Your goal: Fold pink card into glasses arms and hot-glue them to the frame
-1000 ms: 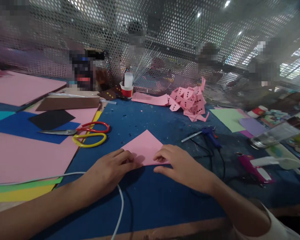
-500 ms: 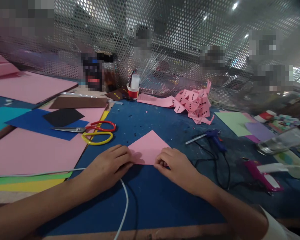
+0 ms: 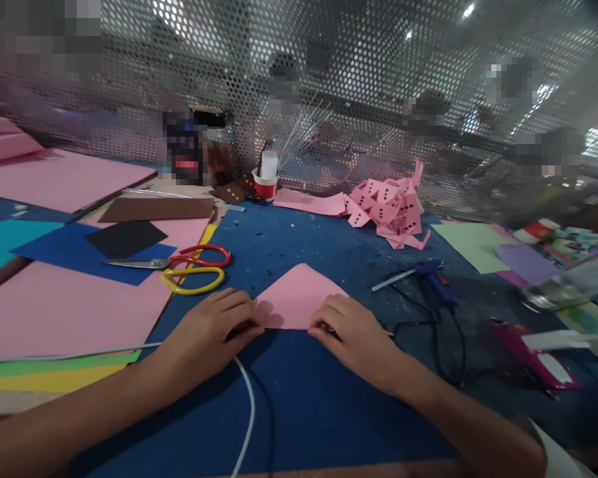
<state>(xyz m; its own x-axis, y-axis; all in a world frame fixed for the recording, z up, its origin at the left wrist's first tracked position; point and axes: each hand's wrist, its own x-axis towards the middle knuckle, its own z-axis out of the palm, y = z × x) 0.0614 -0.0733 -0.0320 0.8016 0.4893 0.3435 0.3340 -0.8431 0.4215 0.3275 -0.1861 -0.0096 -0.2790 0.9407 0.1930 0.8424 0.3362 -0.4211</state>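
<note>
A piece of pink paper (image 3: 299, 295), folded into a triangle with its peak pointing away from me, lies on the blue tabletop (image 3: 309, 405). My left hand (image 3: 224, 322) pinches its left corner, fingers curled and thumb against the near edge. At the right corner my right hand (image 3: 349, 325) grips the paper between bent fingers and thumb. Both corners are hidden under my fingers. The peak looks rounded and slightly raised. Scissors (image 3: 199, 265) with one red and one yellow handle loop lie beyond my left hand.
Blue glue gun (image 3: 436, 282) with its cord and a magenta device (image 3: 538, 355) lie at right. Pink cut-outs (image 3: 383, 206) are heaped at the back beside a red-white cup (image 3: 265, 186). Coloured sheets (image 3: 70, 305) cover the left side. A white cable (image 3: 249, 405) passes under my left arm.
The paper's peak has gone from sharp and flat to rounded and a little lifted. Both hands keep hold of the corners in nearly the same place. The view has shifted slightly.
</note>
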